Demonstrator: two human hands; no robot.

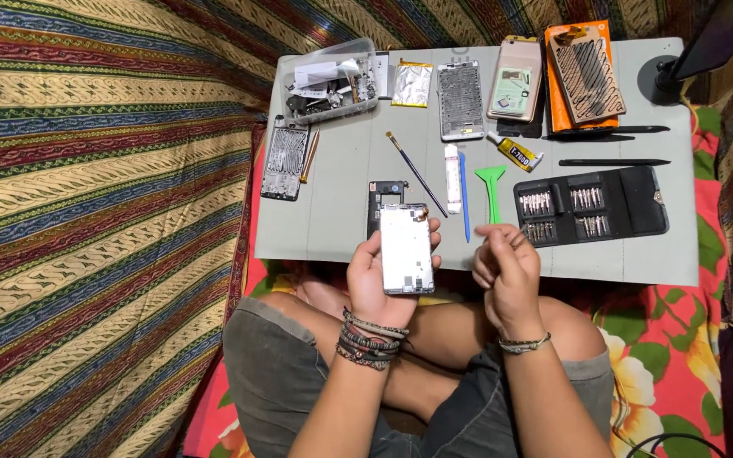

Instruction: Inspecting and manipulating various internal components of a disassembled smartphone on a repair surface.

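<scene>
Grey bench (341, 229): clear parts box (330, 80) far left; black bit case (591, 206) right; green pry tool (491, 188), blue spudger (463, 195), thin brush (416, 173) and glue tube (515, 152) centre.

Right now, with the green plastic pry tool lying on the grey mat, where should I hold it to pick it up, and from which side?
Probably grip the green pry tool by its narrow straight shaft, the lower part pointing toward the person, coming from above. The wide flat head sits at the far end. The blue spudger lies close on one side and the black bit case on the other, so a pinch across the shaft looks workable but tight.
</scene>
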